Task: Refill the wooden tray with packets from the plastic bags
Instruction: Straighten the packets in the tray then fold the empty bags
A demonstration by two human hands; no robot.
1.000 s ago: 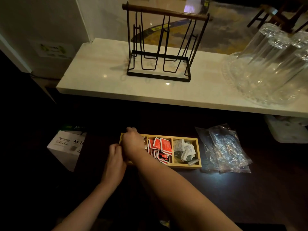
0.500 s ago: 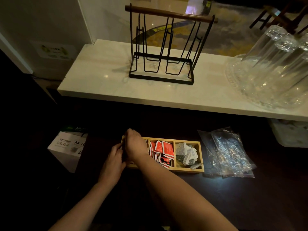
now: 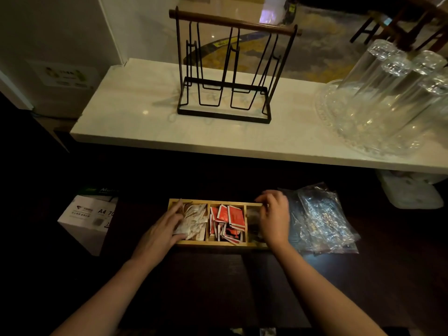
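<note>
Since half a second ago my right hand (image 3: 274,219) has left the left end of the wooden tray (image 3: 218,244) and crossed to its right end, uncovering the pale packets (image 3: 194,221) in the left compartment. My left hand (image 3: 160,232) now lies at the tray's left end, fingers loosely spread and resting on those pale packets, thumb against the near left corner. The right hand covers the right compartment, fingers curled over the far rim; whether it pinches anything there I cannot tell, as that part is dark and blurred. The red packets (image 3: 228,221) fill the middle compartment in a jumbled heap. The tray sits on the dark table (image 3: 218,287) right in front of me. The plastic bags (image 3: 322,221) lie flat just to the right of the tray, touching my right hand's side. A white paper box (image 3: 89,219) stands left of the tray, well apart. Behind, the pale counter (image 3: 135,112) carries a black wire rack (image 3: 225,76) and upturned glasses (image 3: 392,93).
</note>
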